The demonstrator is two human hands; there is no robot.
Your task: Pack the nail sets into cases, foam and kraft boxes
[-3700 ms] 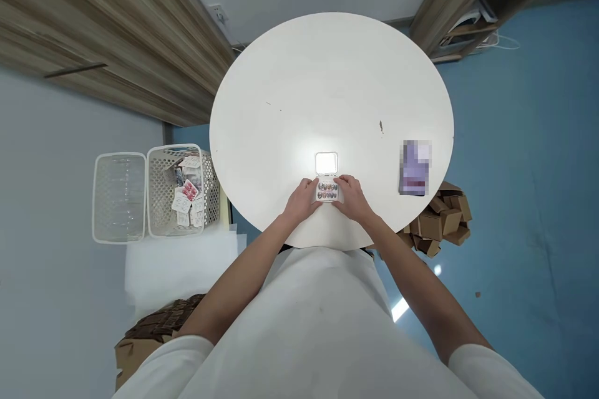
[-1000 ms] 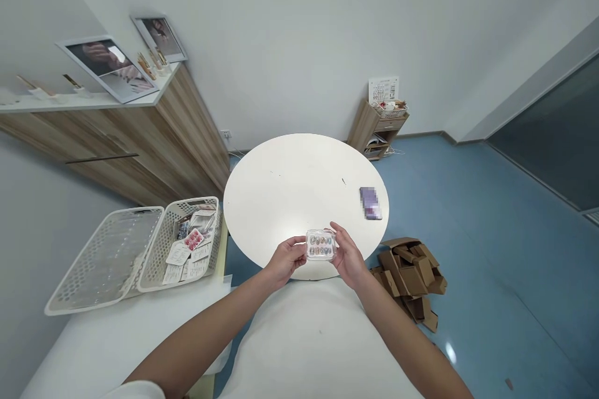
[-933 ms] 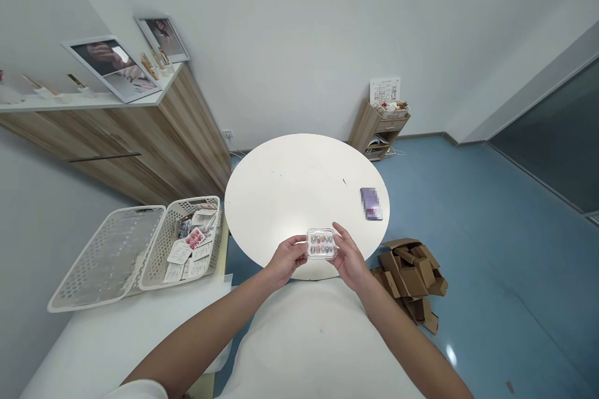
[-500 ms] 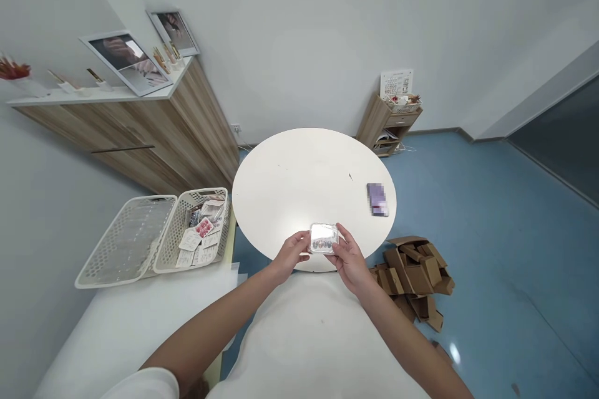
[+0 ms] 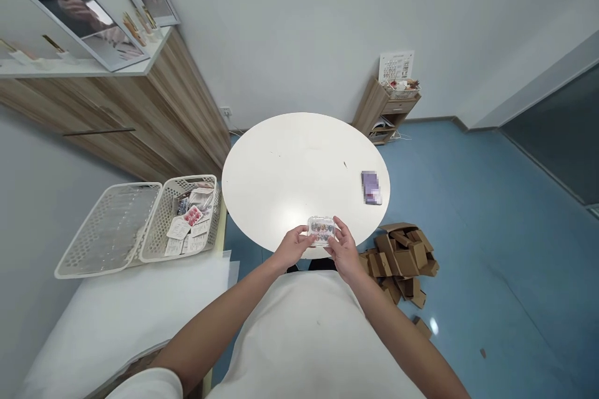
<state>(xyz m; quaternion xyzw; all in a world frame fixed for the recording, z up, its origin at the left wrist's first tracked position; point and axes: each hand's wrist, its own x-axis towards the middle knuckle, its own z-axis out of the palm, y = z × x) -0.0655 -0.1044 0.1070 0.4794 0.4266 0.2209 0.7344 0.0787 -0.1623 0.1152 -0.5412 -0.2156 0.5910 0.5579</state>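
One clear case [image 5: 321, 232] holding two rows of small pieces [image 5: 322, 227] sat between the fingers [image 5: 341, 225] of the left hand [image 5: 290, 249] and right hand [image 5: 345, 253], both clamped on it, at the near edge of one bench [image 5: 299, 168] bearing one purple item [image 5: 371, 187].

The left hand [image 5: 291, 249] and right hand [image 5: 345, 252] hold a clear false-nail case [image 5: 321, 229] above the white table [image 5: 299, 168], near side; a perforated basket [image 5: 159, 221] stands left.
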